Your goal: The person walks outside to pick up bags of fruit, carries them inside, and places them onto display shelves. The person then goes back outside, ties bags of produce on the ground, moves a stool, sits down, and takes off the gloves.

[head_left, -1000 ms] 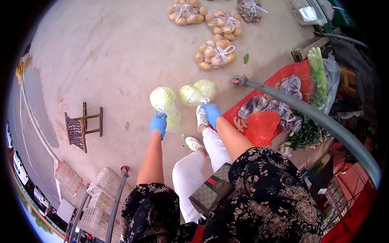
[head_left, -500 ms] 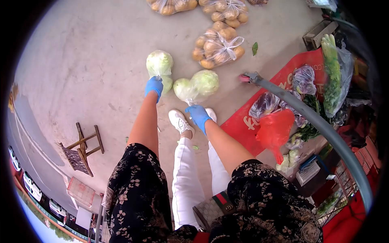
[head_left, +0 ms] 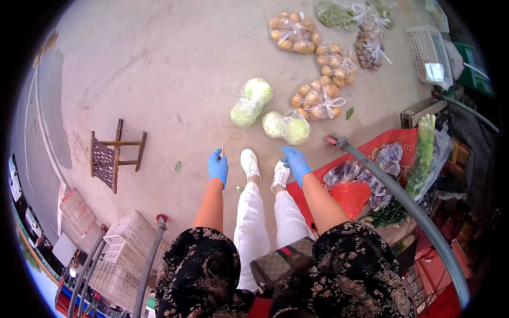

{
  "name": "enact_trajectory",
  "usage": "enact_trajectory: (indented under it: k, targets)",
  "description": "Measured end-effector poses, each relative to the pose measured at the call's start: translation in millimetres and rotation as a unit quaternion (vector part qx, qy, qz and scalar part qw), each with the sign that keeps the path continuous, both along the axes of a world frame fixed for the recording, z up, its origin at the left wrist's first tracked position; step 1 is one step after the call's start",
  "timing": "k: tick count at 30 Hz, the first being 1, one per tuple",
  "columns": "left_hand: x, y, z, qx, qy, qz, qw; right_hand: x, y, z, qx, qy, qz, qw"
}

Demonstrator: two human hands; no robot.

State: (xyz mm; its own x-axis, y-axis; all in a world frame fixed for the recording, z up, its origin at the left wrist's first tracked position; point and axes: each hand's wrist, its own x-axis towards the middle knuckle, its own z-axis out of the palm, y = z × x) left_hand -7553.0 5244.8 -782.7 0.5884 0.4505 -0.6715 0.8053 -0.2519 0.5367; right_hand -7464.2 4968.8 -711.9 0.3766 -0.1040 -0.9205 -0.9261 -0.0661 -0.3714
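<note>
Two clear bags of pale green cabbages lie on the concrete, ahead of my white shoes. The left cabbage bag (head_left: 245, 113) is tilted, and the right cabbage bag (head_left: 296, 130) lies next to a bag of potatoes (head_left: 316, 99). My left hand (head_left: 217, 167), in a blue glove, hangs short of the left bag with loosely bent fingers and holds nothing I can see. Just below the right bag is my blue-gloved right hand (head_left: 297, 165), fingers stretched toward the left and apart from the plastic.
More potato bags (head_left: 294, 33) and bagged greens (head_left: 336, 15) lie farther out. On the right, a red mat (head_left: 389, 139) bears bagged purple vegetables and leeks behind a metal pole (head_left: 392, 185). A folding stool (head_left: 114, 156) and stacked white crates (head_left: 124, 259) are at left.
Both hands have let go of the cabbage bags and drawn back toward my body. The bags now rest on the ground near the potatoes. The view has shifted, showing more crates.
</note>
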Motion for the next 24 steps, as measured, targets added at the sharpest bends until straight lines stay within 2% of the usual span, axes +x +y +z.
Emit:
enact_trajectory:
  k: [4,8,12,16,19,22,24]
  targets:
    - [-69.8,65.5,86.7,0.025,-0.047,0.163,0.985,-4.4,46.4,34.7,0.070,0.038,0.056,0.995]
    - [-115.1,123.4,147.3,-0.017,-0.143,0.334,0.932,-8.6,126.6,69.4,0.148,0.066,0.128,0.978]
    - [-152.9,172.1,164.7,-0.027,-0.141,0.390,0.909,-16.2,221.0,108.7,0.199,0.090,0.186,0.958]
    - [-186.0,207.4,156.3,-0.077,-0.129,0.419,0.896,-22.8,317.3,114.5,0.180,0.070,0.279,0.940]
    - [-211.4,227.5,179.2,-0.128,-0.094,0.440,0.884,-22.8,396.1,102.9,0.151,0.027,0.397,0.905]
    - [-252.4,245.2,190.0,-0.152,-0.066,0.452,0.877,-27.2,493.1,92.6,0.078,-0.066,0.527,0.844]
    - [-275.6,253.6,199.3,-0.155,-0.057,0.478,0.863,-25.9,550.9,57.5,0.024,-0.229,0.706,0.669]
